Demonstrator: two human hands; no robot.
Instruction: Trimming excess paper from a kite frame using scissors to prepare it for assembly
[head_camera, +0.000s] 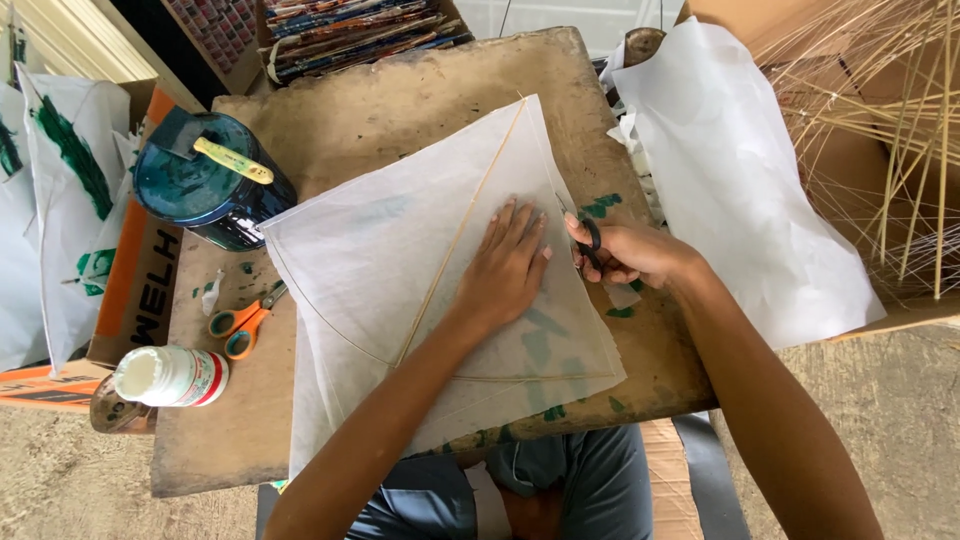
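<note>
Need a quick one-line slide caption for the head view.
Left hand flattens a white paper kite on a worn table while the right hand trims its edge with black scissors.

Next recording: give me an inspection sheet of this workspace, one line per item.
Surface: worn wooden table, green paint stains.
Job's things: white paper kite with thin stick frame, lying flat; black-handled scissors at its right edge.
Clutter: blue tin, orange scissors, white bottle.
Grippers: left hand flat on the kite; right hand holds the black-handled scissors.
Cables: nothing seen.
Surroundings: loose white paper sheets, thin sticks, stacked paper.
</note>
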